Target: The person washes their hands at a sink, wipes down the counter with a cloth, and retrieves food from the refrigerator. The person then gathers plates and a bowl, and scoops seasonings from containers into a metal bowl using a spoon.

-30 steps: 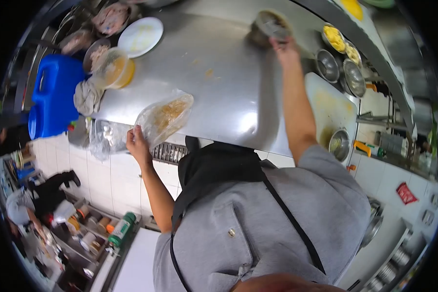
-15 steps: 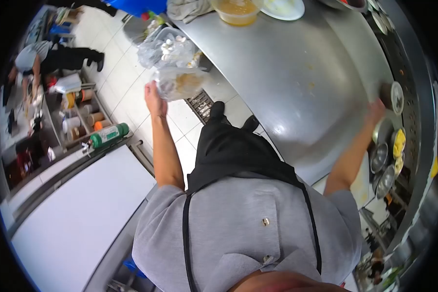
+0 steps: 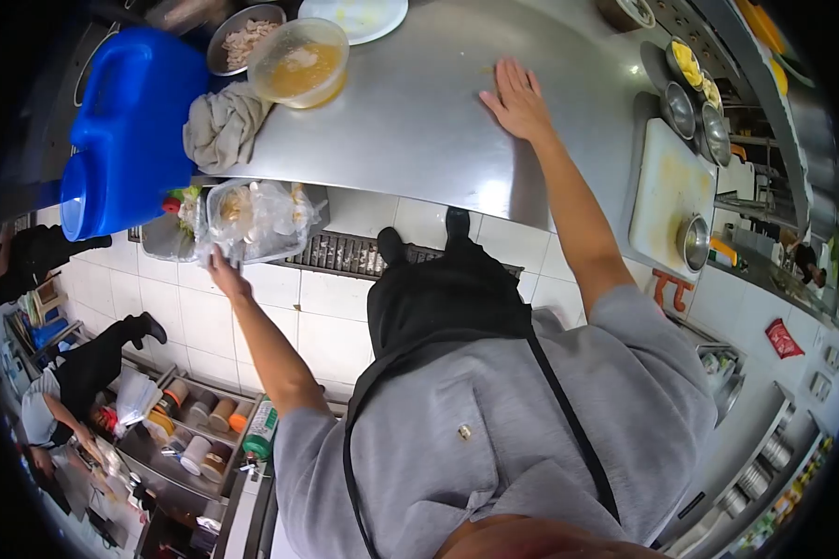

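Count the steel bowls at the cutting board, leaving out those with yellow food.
3: the first bowl on the cutting board's near end, the second bowl and third bowl by its far end.

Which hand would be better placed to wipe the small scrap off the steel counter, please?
Probably the right hand: it spreads over the counter beside the scrap, while the left hand is down at a plastic bag.

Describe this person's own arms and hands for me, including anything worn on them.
The left arm and right arm both come out of short, plain grey sleeves, with bare forearms. The left hand and right hand wear no gloves; no watch or bracelet can be made out.
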Tool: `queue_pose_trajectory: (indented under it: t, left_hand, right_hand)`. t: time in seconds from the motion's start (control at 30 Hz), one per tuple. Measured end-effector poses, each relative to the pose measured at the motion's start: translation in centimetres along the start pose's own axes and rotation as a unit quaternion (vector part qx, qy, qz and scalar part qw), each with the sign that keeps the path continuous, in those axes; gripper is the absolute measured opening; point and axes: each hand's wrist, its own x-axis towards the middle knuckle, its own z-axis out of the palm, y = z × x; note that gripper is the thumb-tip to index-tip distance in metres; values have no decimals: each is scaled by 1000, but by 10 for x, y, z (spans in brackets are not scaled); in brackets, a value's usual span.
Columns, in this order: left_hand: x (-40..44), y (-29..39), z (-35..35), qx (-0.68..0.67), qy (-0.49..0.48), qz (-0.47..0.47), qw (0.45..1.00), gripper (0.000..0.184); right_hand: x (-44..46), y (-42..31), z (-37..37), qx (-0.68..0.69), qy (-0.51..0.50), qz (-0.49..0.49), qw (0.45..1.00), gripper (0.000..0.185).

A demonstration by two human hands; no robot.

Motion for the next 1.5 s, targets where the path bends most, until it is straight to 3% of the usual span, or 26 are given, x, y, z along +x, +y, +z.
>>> queue_pose_trajectory:
  t: [0.07,0.13,0.2,0.27,0.4,0.43,0.5,0.57,0.7,0.77,0.83,0.9,0.93,0.97,1.0,1.03,1.07,1.13,1.2,1.23,1.3,1.33,1.37,1.43,1.47,1.5]
  left_hand:
    - [-21,-21,-11,21,-7,-20,1000,64]
    - [-34,-48,-35,33,-2,-59,998,54]
    - [-63,-50,-48,33,10,-80,996,57]
    - [-87,-49,-58,17,43,-97,994,56]
    - [-97,-41,-70,24,74,-105,991,51]
    - [-98,-37,-70,30,69,-82,994,49]
    - [-105,-21,-61,39,58,-58,996,49]
    - [-111,-20,-59,39,33,-49,998,49]
    - [-113,-54,-69,-22,4,-105,994,45]
    - [-118,-70,-74,-6,-6,-164,986,45]
    - [-122,-93,-86,26,-6,-191,981,44]
    - [-127,-104,-92,81,-7,-234,969,44]
    - [-127,-108,-93,105,-6,-258,960,43]
    - [-128,-113,-92,123,-17,-261,957,42]
    - [-127,-113,-93,143,-26,-261,954,41]
    - [-127,-112,-89,157,-38,-254,954,39]
    - [-125,-107,-83,157,-32,-250,955,39]
    - [-127,-85,-66,170,-69,-211,960,36]
    - [-122,-70,-56,187,-70,-173,964,36]
    - [-121,-59,-49,208,-89,-126,966,37]
    - [-118,-42,-31,228,-127,-55,964,41]
    - [-116,-35,-28,234,-128,-50,962,41]
    - [-114,-28,-21,257,-153,-4,954,40]
    - [-120,-11,-3,280,-180,64,941,37]
    - [-122,-6,2,275,-184,72,941,37]
    - [-125,-4,7,266,-194,89,940,35]
  right_hand:
    - [4,-23,0,26,9,-38,999,76]
    - [-3,-66,-6,-16,9,-187,982,75]
    - [-27,-138,5,-22,-27,-225,974,73]
    - [-39,-226,-5,90,-84,-258,958,73]
    - [20,-357,-8,334,114,-275,894,64]
    - [40,-379,-23,289,159,-272,904,57]
    - [74,-403,-29,237,205,-258,914,52]
    - [98,-410,-6,132,85,-225,962,44]
    - [58,-386,5,225,69,-335,912,36]
    - [7,-337,-40,366,19,-289,885,39]
    - [-27,-273,-44,508,111,-181,835,42]
    - [-59,-182,-61,528,165,9,833,33]
    - [-77,-129,-73,616,87,185,761,25]
    - [-88,-60,-48,584,140,287,747,27]
    - [-101,13,-42,601,106,299,734,38]
    - [-113,57,-50,348,86,377,854,53]
    - [-116,74,-48,-1,72,452,889,64]
    - [-98,114,-7,-24,168,506,845,66]
    - [-44,125,32,-119,284,365,879,65]
    - [-14,85,-1,82,245,354,899,59]
    - [37,23,-17,136,180,283,932,57]
    - [59,-2,-7,192,54,269,942,57]
    - [65,-37,3,144,152,151,966,56]
    - [45,-111,1,184,155,93,966,55]
    - [24,-148,-15,194,82,110,971,53]
    - [1,-174,-6,170,65,57,982,50]
